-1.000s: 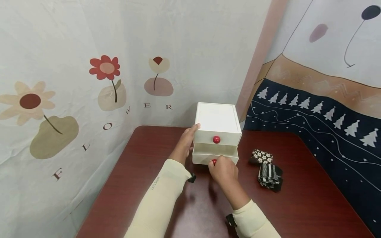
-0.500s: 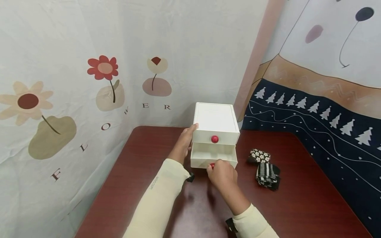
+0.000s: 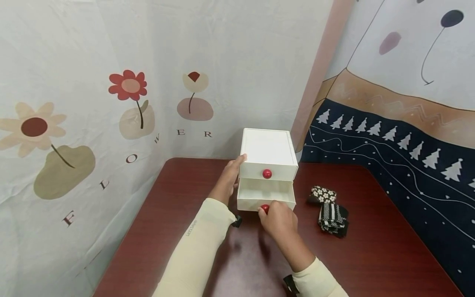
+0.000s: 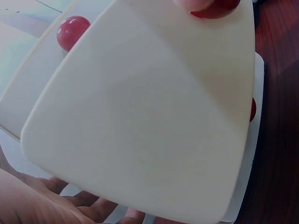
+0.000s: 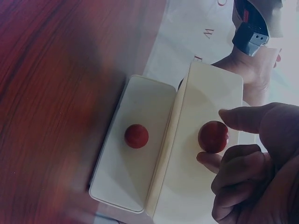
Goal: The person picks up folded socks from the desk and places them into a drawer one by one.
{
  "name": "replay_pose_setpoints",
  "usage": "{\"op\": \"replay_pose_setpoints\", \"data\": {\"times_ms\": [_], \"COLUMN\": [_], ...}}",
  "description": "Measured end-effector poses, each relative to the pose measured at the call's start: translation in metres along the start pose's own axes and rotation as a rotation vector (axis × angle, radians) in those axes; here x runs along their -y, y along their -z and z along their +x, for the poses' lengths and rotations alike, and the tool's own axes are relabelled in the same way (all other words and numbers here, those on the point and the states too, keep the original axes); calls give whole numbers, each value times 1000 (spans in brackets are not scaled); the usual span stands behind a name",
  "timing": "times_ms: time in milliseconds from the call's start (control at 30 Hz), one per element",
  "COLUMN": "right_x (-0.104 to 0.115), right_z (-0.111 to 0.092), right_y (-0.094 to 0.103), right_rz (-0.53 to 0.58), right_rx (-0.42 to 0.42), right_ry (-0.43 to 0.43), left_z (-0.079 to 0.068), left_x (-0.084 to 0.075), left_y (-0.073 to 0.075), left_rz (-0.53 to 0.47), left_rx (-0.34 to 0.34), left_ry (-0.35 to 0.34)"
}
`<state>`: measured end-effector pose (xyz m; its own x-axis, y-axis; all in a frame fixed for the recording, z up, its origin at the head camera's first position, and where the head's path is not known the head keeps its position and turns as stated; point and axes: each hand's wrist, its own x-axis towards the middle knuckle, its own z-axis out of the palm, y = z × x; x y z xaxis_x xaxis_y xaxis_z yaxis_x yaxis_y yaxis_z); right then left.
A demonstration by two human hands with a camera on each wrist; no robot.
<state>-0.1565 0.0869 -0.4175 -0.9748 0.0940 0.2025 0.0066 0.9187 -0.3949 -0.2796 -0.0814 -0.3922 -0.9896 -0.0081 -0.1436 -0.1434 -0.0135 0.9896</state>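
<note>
A small white drawer unit point(image 3: 269, 146) with red knobs stands at the back of the table. Its middle drawer point(image 3: 265, 192) is pulled out, and the part of its inside that shows is bare. My right hand point(image 3: 278, 218) has thumb and finger around that drawer's red knob point(image 5: 213, 136), other fingers curled in. Against the unit's left side lies my left hand point(image 3: 227, 181), thumb at the top edge, fingers fairly straight along the side. The top drawer's knob point(image 3: 267, 173) and the bottom drawer's knob point(image 5: 136, 136) show, both drawers shut.
To the right on the dark red table point(image 3: 371, 247) lie a folded black-and-white plaid cloth point(image 3: 332, 218) and a dark floral cloth bundle point(image 3: 323, 194). Printed hangings point(image 3: 230, 62) stand close behind the table.
The middle drawer has come further out toward me with my right hand, mostly in the first half second. My left hand has stayed on the unit's side.
</note>
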Motion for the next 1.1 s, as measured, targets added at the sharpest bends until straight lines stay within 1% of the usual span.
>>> {"op": "replay_pose_setpoints", "data": {"times_ms": [133,333,500,667,833,967,1100], "right_x": [-5,-16,-29,-44,-59,-72,-86], "right_z": [-4,-6,-7,-10,-10,-9,-6], "right_y": [4,17,29,37,38,37,35], "right_rz": [7,3,2,26,47,60,51], "right_rx": [-5,19,22,20,56,48,61], "right_ry": [17,1,4,11,-9,-22,-45], "left_z": [-1,-1,0,0,-1,-1,-1], "left_x": [0,0,0,1,2,1,0], "left_y": [0,-1,-1,-1,0,0,1], "left_rz": [2,-1,-4,-3,-7,4,14], "left_rx": [7,7,4,-6,-6,-4,-1], "left_ry": [-4,8,18,18,23,25,24]}}
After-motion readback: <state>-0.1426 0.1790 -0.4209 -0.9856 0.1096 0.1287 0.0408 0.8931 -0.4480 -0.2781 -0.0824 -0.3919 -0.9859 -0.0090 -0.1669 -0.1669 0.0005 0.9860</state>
